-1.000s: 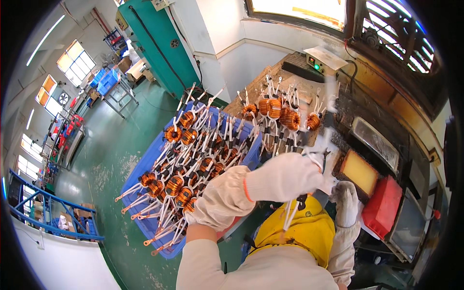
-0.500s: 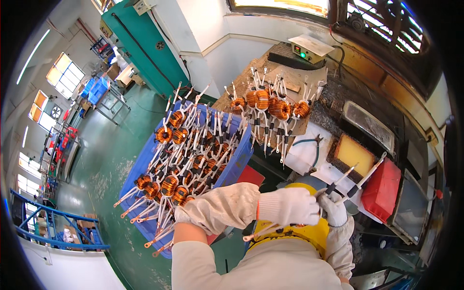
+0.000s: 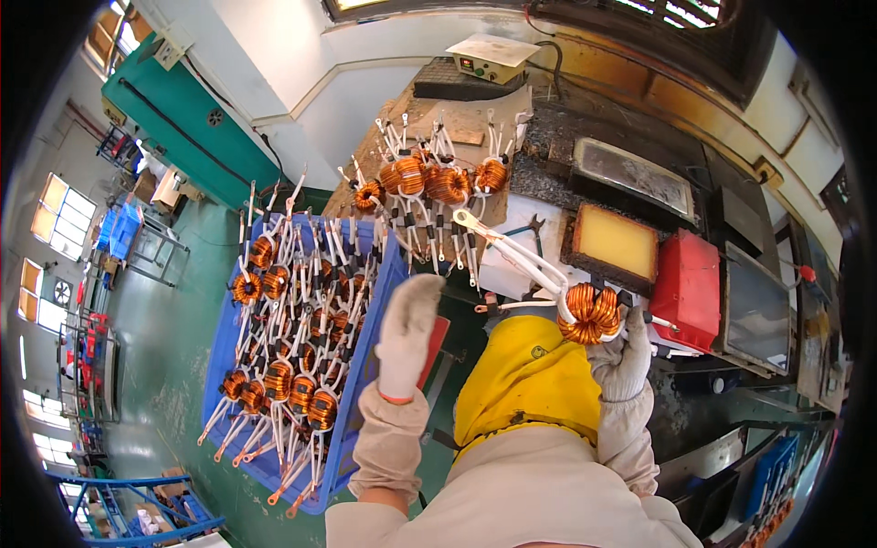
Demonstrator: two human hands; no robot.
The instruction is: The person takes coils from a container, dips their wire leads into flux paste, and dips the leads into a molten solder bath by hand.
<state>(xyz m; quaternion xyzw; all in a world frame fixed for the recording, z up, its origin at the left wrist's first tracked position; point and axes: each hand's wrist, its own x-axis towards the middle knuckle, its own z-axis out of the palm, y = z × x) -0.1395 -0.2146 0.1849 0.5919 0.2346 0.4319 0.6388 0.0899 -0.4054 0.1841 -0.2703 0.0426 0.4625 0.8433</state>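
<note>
My right hand (image 3: 625, 363), in a pale work glove, is closed on a copper-wound toroidal coil (image 3: 589, 315) held above my lap. White sleeved leads reach out from the coil toward the upper left, one ending in a large ring terminal (image 3: 466, 219); a shorter lead pokes out to the right beside the fingers. Apart from it, my gloved left hand (image 3: 411, 329) is raised beside the right wall of a blue crate (image 3: 388, 274), fingers stretched out and nothing in them. Inside the crate lie several similar coils (image 3: 279, 379) with white leads and black sleeves.
More coils (image 3: 448, 183) stand on the bench board. Green-handled pliers (image 3: 537, 236) lie on white paper. Further right come a tray of yellowish material (image 3: 617, 239), a red bin (image 3: 685, 283) and a metal-framed pot (image 3: 632, 178). A controller box (image 3: 493, 59) sits at the back.
My left hand has left the right hand and swung left toward the crate. The coil, mostly hidden before, now shows in my right hand. The whole scene has shifted left in view.
</note>
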